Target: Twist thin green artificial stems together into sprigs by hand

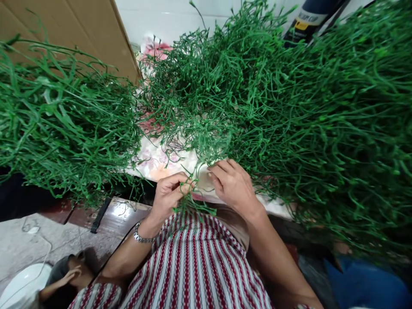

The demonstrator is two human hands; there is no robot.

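My left hand (172, 193) is closed in a pinch around a small bunch of thin green plastic-looking plant stems (193, 206), whose tips hang toward my striped clothing. Just to its right, my right hand (233, 184) has its fingers curled together. Its fingertips are by a blurred green sprig (212, 143) at the table's front; whatever they grip is too small to make out. Both hands are above the near edge of a flower-patterned cloth (148, 156).
Large heaps of green stems lie on the left (64, 124) and right (337, 128). A cardboard sheet (96, 34) stands back left, a dark bottle (305, 23) back right. Another person's hand (72, 274) shows low left near a white round object (24, 285).
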